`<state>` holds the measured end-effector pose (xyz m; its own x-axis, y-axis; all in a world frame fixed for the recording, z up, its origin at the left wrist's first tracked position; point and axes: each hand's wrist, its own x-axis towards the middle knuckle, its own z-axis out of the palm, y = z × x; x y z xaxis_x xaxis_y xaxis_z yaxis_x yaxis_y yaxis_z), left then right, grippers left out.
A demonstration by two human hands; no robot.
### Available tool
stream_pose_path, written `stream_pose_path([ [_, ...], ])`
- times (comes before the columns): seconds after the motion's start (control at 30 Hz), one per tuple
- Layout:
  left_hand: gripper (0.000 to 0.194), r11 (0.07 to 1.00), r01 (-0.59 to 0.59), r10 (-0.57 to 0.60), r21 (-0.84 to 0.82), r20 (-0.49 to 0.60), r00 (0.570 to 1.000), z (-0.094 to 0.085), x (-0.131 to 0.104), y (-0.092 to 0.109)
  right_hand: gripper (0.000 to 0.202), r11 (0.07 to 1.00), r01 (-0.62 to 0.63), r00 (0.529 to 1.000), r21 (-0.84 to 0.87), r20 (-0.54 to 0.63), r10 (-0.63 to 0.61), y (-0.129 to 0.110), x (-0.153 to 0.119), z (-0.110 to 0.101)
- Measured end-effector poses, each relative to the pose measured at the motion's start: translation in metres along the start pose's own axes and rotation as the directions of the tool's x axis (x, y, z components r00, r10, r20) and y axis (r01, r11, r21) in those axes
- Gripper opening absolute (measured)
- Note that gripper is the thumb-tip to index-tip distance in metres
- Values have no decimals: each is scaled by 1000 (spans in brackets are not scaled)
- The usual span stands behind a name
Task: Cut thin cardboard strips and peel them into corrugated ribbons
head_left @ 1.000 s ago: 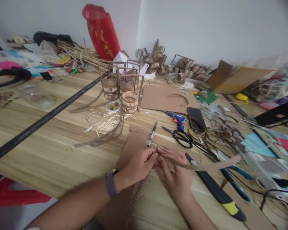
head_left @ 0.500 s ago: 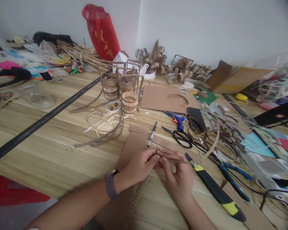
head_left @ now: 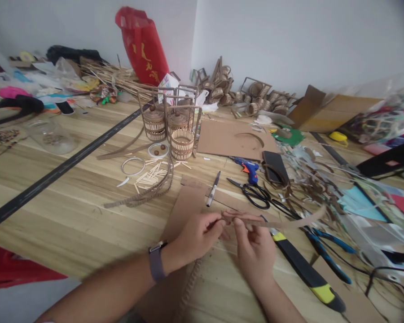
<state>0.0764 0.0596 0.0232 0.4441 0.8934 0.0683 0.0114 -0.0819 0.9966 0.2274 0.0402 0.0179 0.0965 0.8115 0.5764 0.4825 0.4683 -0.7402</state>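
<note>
Fingers of the left hand pinch the near end of a brown strip, and those of the right hand clasp it against the thumb just beside; gripping so close together probably keeps the thin, springy piece steady. Its free length juts toward three o'clock, past the utility knife. From the hands, the pen lies at twelve and the scissors at one, likely left near for easy reach. Toward eleven on the bench stands an open-topped slatted basket; I can't tell whether it holds anything. Beside it, a white ring encloses two brown beads, perhaps to stop them rolling. At ten, a clear jar has small brownish bits inside.
</note>
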Motion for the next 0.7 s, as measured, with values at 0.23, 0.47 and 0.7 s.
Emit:
stream_pose_path([
  [0.23, 31, 1000, -6, 6, 11, -23, 1000, -2, 2, 3, 6, 993, 100, 995, -68, 38, -98, 6, -3, 1],
  [0.47, 31, 999, 32, -32, -13, 10, 999, -2, 1, 4, 6, 998, -53, 999, 43, 14, 52, 0, -2, 3],
  [0.7, 45, 996, 80, -79, -43, 27, 997, -3, 2, 5, 16, 963, -248, 960, 107, -105, 259, 9, 11, -8],
])
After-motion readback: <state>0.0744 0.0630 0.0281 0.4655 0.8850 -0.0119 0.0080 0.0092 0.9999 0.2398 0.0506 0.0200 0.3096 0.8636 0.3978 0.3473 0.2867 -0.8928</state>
